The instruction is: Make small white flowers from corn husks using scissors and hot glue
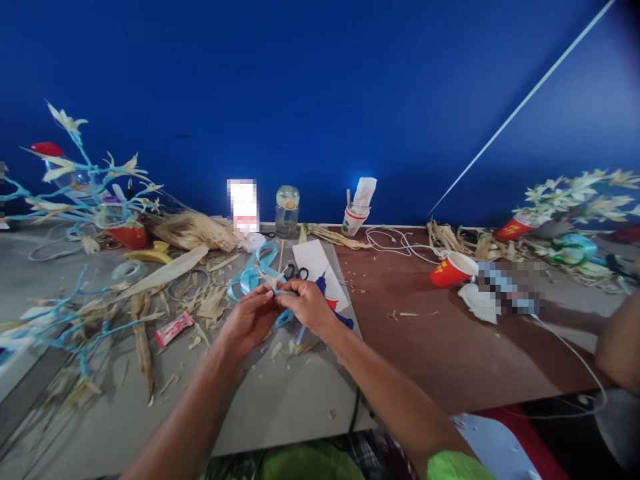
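Observation:
My left hand point(249, 318) and my right hand point(306, 305) meet over the table, fingers pinched together on a light blue ribbon point(255, 270). The ribbon loops away behind my hands toward the back. Between the fingertips a thin pale piece shows, too small to name. Black-handled scissors point(295, 272) lie just behind my right hand on a white sheet point(317, 263). A blue glue gun point(324, 293) lies partly hidden under my right hand.
Dried husk scraps point(210, 303) litter the left table. Blue-wrapped branches with husk flowers point(85, 187) stand far left. A glass jar point(287, 211), a paper cup point(354, 219), a tipped red cup point(453, 269) and white cable point(395, 241) sit behind. Another person's arm point(620, 347) enters right.

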Demonstrator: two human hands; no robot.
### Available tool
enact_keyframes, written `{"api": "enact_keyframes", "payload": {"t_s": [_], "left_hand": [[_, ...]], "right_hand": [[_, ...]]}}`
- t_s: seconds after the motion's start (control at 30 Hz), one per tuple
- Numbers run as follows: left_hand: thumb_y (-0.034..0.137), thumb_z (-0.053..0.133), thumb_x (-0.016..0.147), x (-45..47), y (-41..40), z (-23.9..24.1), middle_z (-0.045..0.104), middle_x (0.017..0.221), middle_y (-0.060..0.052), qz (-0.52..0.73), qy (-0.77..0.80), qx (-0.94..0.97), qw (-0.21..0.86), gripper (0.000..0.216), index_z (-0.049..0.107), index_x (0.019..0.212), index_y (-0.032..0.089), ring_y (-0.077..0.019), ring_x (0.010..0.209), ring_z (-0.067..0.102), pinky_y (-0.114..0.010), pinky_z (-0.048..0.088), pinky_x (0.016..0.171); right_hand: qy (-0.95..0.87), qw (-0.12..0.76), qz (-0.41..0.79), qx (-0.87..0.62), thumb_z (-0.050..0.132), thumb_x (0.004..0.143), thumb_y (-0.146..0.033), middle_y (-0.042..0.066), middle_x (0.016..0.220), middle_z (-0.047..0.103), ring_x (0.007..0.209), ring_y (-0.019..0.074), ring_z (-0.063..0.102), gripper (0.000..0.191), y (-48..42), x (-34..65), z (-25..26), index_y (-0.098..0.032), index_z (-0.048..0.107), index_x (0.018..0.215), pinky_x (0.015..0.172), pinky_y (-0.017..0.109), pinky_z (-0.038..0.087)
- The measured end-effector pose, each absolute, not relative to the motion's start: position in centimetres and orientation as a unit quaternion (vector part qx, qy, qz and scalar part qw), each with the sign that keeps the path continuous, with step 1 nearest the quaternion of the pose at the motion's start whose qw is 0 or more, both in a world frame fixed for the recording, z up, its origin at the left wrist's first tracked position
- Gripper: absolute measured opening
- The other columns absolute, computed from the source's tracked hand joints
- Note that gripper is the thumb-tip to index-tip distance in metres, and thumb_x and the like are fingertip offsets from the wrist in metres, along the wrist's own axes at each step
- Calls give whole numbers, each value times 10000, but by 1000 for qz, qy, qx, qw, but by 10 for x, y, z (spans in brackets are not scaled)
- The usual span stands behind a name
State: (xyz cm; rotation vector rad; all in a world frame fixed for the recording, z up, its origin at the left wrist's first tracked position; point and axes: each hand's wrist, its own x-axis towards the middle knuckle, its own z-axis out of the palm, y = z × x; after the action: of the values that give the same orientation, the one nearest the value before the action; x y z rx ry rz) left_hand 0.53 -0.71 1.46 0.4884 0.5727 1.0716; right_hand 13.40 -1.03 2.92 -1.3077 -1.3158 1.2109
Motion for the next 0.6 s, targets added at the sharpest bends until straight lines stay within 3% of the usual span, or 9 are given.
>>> {"api": "enact_keyframes", "payload": {"t_s": [0.17,0.37,0.6], "left_hand": [[88,638,674,5,-5,11,692,840,-79,493,242,214,808,140,676,807,108,-170,747,627,-300,494,771],[88,678,674,3,-5,11,662,741,-54,490,261,222,801,92,663,764,99,-135,676,611,-262,499,721],[131,673,713,-3,-6,14,590,644,-28,456,256,235,820,73,641,775,107,-111,590,557,-249,499,636]], "right_hand": [[-458,460,586,-486,636,555,-242,-35,625,606,640,116,524,97,-8,135,31,-157,623,600,664,233,410],[-431,441,631,-470,691,512,-201,-55,559,574,557,80,478,122,-7,138,31,-152,617,595,616,219,372],[-328,415,752,-392,639,594,-322,27,658,652,542,90,522,202,-3,143,31,-137,666,671,487,198,305]]}}
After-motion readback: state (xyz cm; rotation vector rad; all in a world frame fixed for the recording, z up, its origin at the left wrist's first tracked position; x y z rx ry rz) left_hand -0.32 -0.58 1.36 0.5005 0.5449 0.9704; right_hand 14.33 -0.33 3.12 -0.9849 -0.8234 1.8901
